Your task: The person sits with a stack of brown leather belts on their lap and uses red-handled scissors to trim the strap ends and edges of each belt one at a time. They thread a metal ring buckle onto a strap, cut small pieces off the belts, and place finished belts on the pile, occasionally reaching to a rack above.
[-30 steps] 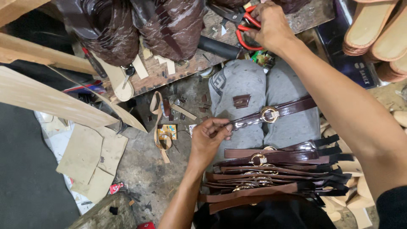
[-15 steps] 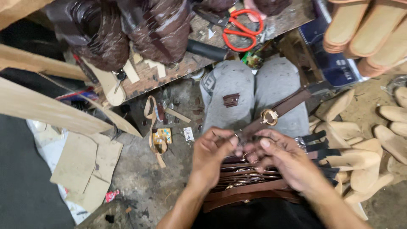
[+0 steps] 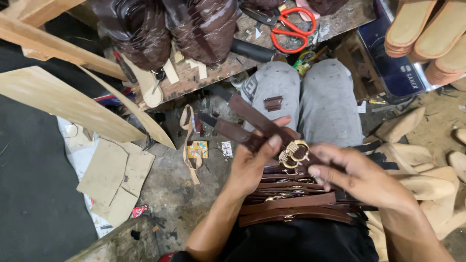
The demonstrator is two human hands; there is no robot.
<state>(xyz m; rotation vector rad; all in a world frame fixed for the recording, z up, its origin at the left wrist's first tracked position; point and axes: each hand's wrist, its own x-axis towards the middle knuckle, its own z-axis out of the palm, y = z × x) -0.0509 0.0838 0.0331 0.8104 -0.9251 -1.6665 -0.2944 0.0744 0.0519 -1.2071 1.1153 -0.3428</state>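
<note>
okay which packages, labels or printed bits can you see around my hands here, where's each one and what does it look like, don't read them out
Dark blue container: upper right, beside the knee, under stacked tan soles; white lettering.
Small printed card: on the floor left of the left hand; squarish, yellow, teal and orange.
Red wrapper scrap: floor, lower left; crumpled.
Printed patch: on grey trousers; white.

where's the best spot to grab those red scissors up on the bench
Take the red scissors by the handle loops, coming from above. They lie flat on the wooden bench with the loops open and facing up, and the dark blades point left toward the bags, so a grip there keeps fingers off the edges.
</note>
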